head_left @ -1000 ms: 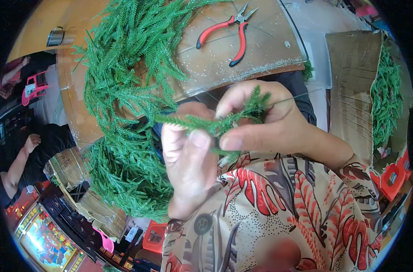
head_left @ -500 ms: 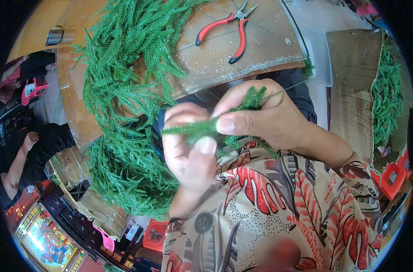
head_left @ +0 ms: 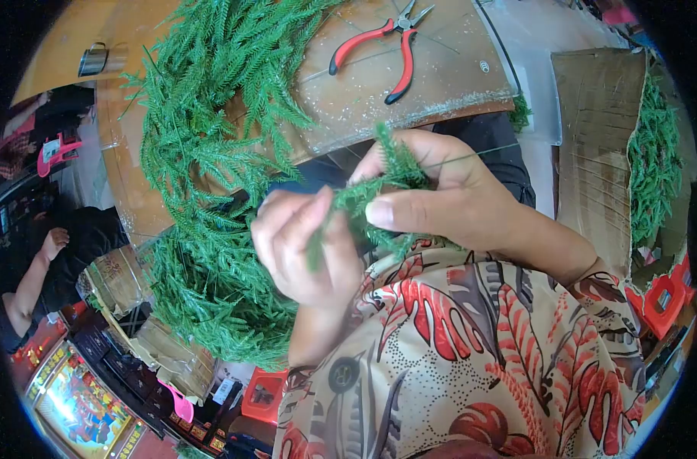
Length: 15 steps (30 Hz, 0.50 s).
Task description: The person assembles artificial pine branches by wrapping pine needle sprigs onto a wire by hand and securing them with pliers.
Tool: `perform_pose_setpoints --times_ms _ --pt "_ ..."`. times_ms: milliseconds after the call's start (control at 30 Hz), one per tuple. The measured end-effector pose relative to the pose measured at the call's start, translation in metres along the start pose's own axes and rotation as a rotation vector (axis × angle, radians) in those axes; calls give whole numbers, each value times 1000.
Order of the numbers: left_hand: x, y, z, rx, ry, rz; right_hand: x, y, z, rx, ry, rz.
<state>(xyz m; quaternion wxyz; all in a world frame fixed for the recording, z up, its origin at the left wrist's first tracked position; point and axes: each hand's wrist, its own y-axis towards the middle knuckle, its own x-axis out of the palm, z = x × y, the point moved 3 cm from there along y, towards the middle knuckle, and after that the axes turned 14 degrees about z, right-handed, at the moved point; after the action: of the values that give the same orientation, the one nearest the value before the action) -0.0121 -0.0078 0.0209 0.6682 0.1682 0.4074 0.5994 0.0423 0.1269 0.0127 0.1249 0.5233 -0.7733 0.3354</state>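
Note:
A small green sprig (head_left: 398,164) with a thin dark stem is pinched between the thumb and fingers of my right hand (head_left: 455,203). The stem runs out past that hand to the upper right. My left hand (head_left: 306,252), slightly blurred, has its fingers curled around a tip of the same greenery, just left of my right hand. A large heap of green branches (head_left: 203,145) lies on the table and hangs down over its edge beside my left hand. Red-handled pliers (head_left: 403,27) lie with jaws parted on the table, beyond my hands.
A metal cup (head_left: 94,60) stands on the wooden table at the upper left. At right is a cardboard box (head_left: 597,153) with more greenery, near a red stool (head_left: 660,306). Another person's forearm (head_left: 31,287) shows at far left. Below it are cardboard pieces (head_left: 172,356).
My left hand has moved slightly left and its fingers have curled over the greenery's tip. The sprig in my right hand has turned, one tip now pointing up.

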Motion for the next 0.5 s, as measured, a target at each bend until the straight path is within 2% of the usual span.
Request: perform_pose_setpoints --times_ms 33,100,233,267,467,500 --pt "0 1 -2 -55 -63 -29 0 -1 -1 9 49 15" --pt "0 1 -6 -167 -189 -87 -4 -1 1 4 -52 21" --pt "1 4 -5 -458 -487 -80 -4 -1 2 -30 -158 16" --pt "1 2 -8 -475 -501 -74 -3 -1 2 -23 -155 8" --pt "-2 3 -5 180 151 -87 2 0 2 102 29 -46" --pt "-3 4 -5 172 126 -91 2 1 3 107 42 -44"
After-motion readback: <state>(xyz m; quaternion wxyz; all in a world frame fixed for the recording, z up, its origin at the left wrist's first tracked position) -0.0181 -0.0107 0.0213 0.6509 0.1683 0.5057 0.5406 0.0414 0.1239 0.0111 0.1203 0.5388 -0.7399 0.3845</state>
